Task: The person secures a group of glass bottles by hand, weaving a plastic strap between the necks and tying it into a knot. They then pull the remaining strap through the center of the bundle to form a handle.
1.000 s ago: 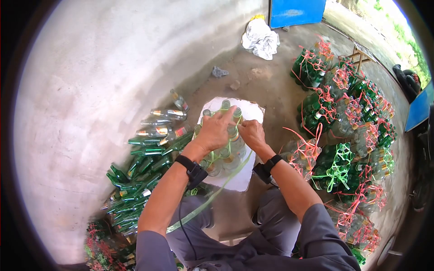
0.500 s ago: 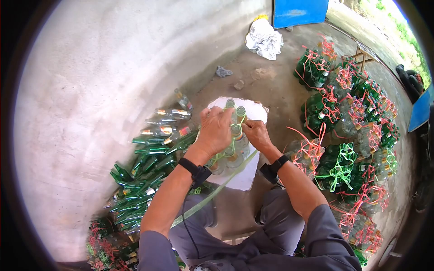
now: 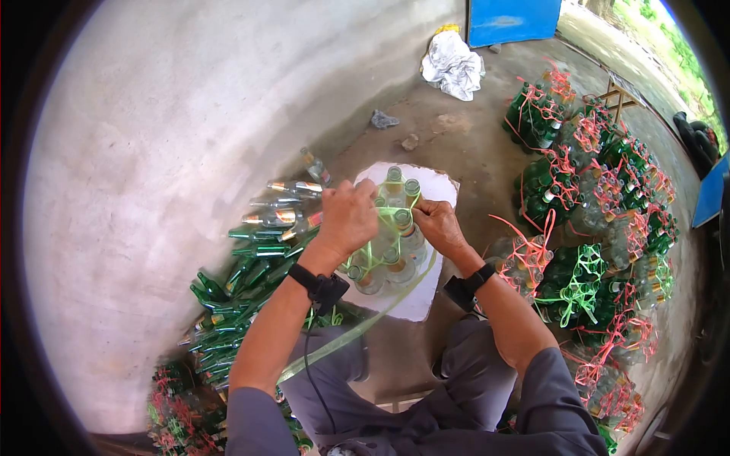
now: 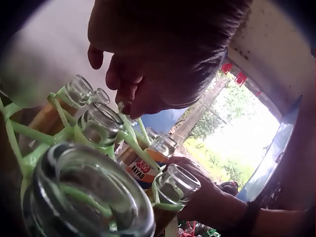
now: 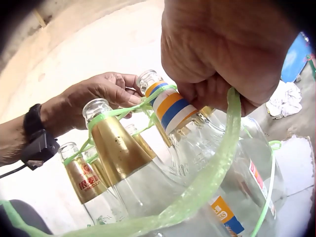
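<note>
A cluster of clear glass bottles (image 3: 400,267) stands upright on a white board (image 3: 445,186), with green plastic strap woven round the necks. At the cluster's left side, my left hand (image 3: 350,220) pinches a length of this strap between thumb and fingers. My right hand (image 3: 442,228) is at the right side, its curled fingers holding the green strap (image 5: 229,123) close against a bottle neck (image 5: 170,106) with a striped orange-and-blue label. The strap's long tail (image 3: 334,346) runs down past the bottles to my left thigh. Gold foil (image 5: 116,148) covers other necks.
Loose green and clear bottles (image 3: 251,266) lie piled on the left along the wall (image 3: 152,152). Several bottle bundles tied with pink and green strap (image 3: 585,281) stand on the right. A white crumpled sack (image 3: 452,64) and stones (image 3: 384,119) lie ahead.
My left hand has moved left off the bottle tops, drawing strap across the necks. My right hand stays by the right-side necks. The head view has shifted slightly.
</note>
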Tool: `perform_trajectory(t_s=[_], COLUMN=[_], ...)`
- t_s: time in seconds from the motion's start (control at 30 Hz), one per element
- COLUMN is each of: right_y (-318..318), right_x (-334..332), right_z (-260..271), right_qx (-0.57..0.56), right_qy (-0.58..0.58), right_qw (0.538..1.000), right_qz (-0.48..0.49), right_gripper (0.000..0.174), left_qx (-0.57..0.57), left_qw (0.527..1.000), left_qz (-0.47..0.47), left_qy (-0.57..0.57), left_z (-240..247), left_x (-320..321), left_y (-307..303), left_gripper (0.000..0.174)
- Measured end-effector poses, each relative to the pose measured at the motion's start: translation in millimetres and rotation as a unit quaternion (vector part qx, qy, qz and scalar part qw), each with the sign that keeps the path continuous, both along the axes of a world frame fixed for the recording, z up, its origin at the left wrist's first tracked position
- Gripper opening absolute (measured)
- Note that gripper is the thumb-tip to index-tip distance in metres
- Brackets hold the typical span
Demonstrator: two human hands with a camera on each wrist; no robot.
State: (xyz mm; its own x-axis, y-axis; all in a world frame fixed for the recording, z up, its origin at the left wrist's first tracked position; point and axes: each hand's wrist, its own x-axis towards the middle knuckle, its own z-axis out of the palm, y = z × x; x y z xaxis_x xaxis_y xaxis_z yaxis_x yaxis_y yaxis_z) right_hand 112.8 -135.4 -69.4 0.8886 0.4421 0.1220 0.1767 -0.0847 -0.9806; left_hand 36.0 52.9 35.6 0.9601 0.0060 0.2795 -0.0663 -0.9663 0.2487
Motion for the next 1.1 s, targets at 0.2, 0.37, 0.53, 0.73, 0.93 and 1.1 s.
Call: perform_trajectory(t_s=[0.2, 0.37, 0.53, 0.73, 0.93, 1.1], right_y=[0.4, 3.8, 9.3, -0.2, -22.9, -29.6], right_x=[-1.7, -0.4, -2.9, -1.8, -2.2, -10.3], right_z=[16.2, 18.5, 10.8, 5.8, -2.5, 6.1], right_qx=[0.015, -0.052, -0.074, -0.123, -0.104, -0.066], right_qy=[0.002, -0.011, 0.021, 0.057, 0.173, 0.229], right_qw=[1.000, 0.998, 0.995, 0.989, 0.979, 0.971], right_qz=[-0.006, -0.020, -0.057, -0.066, -0.031, -0.012], right_gripper=[0.020, 0.019, 0.024, 0.035, 0.046, 0.049], left_qx=[0.003, -0.044, -0.019, -0.023, -0.102, -0.114], left_qw=[1.000, 0.999, 0.997, 0.996, 0.994, 0.992], left_qz=[-0.008, 0.025, 0.069, 0.077, 0.045, 0.034], left_qy=[0.001, -0.007, 0.028, 0.033, 0.017, 0.035], left_z=[9.9, -1.8, -4.6, -1.9, -16.3, -30.8], left_x=[2.3, 18.5, 26.7, 24.2, 23.4, 14.0], left_y=[11.4, 11.8, 5.9, 3.7, 15.9, 19.6], left_gripper=[0.012, 0.006, 0.007, 0.011, 0.013, 0.019])
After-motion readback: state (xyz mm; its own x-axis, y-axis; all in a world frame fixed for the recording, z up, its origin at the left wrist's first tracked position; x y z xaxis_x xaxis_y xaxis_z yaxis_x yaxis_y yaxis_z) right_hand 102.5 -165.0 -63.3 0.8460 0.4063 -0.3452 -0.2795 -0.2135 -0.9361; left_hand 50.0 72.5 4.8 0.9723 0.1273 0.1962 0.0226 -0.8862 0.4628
